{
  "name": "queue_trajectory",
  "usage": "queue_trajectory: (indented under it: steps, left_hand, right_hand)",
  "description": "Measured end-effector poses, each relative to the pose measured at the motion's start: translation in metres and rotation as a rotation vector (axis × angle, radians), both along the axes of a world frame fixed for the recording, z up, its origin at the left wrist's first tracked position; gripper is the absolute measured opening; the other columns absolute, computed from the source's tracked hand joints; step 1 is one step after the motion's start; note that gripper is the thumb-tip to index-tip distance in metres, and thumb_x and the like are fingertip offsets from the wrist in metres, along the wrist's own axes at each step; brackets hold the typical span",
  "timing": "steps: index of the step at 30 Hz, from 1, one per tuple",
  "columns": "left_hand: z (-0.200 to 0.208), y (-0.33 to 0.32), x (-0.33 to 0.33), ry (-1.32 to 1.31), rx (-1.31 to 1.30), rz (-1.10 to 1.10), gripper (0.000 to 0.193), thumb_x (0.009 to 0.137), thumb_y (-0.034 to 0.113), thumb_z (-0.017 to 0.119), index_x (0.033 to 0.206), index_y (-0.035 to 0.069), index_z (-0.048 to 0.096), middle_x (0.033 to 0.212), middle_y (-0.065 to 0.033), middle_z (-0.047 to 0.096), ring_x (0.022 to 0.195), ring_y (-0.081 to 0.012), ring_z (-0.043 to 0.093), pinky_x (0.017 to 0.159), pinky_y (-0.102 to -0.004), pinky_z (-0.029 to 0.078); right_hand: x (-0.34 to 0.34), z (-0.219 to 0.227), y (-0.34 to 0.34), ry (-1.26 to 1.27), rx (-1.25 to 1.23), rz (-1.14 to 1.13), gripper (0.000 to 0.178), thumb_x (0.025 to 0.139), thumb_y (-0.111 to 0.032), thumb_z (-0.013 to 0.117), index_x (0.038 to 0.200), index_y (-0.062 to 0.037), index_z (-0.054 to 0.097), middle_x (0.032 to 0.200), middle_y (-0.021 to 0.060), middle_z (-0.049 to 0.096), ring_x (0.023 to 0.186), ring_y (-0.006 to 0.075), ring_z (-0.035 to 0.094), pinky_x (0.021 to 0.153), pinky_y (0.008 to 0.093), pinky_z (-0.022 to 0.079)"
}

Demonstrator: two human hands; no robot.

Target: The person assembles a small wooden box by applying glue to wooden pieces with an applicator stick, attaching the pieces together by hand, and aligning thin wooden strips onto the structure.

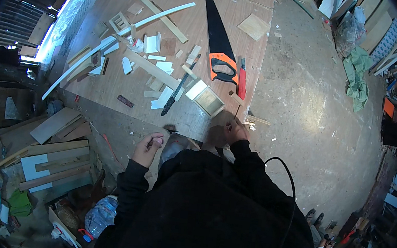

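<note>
My left hand (147, 149) hangs off the near table edge, its fingers curled in toward the thumb, and nothing shows in it. At the table's near right corner, my right hand (235, 132) is closed around the lower end of a thin dark stick-like piece (237, 111); its kind is too small to tell. Just beyond that hand lie a small open wooden box (210, 102) and a small wood block (235, 98). A handsaw (221, 41) with an orange and black handle rests farther up, beside a red-handled tool (242, 82).
Wood strips and white offcuts (165, 66) cover the middle of the table (114, 87), with a long dark tool (181, 87) among them. A dark red piece (125, 101) lies near the edge. Boards (55, 156) and a large plastic bottle (101, 216) stand at lower left. A black cable (290, 176) loops beside my right arm.
</note>
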State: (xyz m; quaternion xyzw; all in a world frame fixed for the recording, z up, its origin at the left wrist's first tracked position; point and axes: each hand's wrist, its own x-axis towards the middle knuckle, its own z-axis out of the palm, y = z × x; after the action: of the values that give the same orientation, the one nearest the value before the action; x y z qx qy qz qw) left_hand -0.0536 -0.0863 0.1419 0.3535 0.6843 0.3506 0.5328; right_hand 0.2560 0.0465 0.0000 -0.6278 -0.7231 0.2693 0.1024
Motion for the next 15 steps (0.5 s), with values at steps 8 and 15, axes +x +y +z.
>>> queue_trajectory:
  steps: [8, 15]
  left_hand:
    - [0.005, 0.002, 0.009, -0.001, -0.030, 0.024, 0.026, 0.096, 0.016, 0.055, 0.117, 0.002, 0.059, 0.095, -0.0060, 0.065, 0.087, -0.0108, 0.060, 0.081, -0.0259, 0.048]
    - [0.006, 0.001, 0.011, 0.030, -0.015, 0.025, 0.023, 0.095, 0.013, 0.057, 0.115, 0.002, 0.059, 0.098, -0.0058, 0.065, 0.087, -0.0098, 0.060, 0.081, -0.0243, 0.047]
  right_hand:
    - [0.008, 0.009, 0.002, -0.053, 0.015, 0.022, 0.016, 0.081, -0.024, 0.063, 0.086, -0.0089, 0.060, 0.087, 0.0127, 0.064, 0.083, 0.0339, 0.063, 0.072, 0.0439, 0.051]
    - [0.013, 0.015, 0.003, 0.086, -0.021, -0.042, 0.018, 0.079, -0.020, 0.067, 0.091, -0.0080, 0.062, 0.083, 0.0110, 0.063, 0.076, 0.0305, 0.064, 0.066, 0.0407, 0.051]
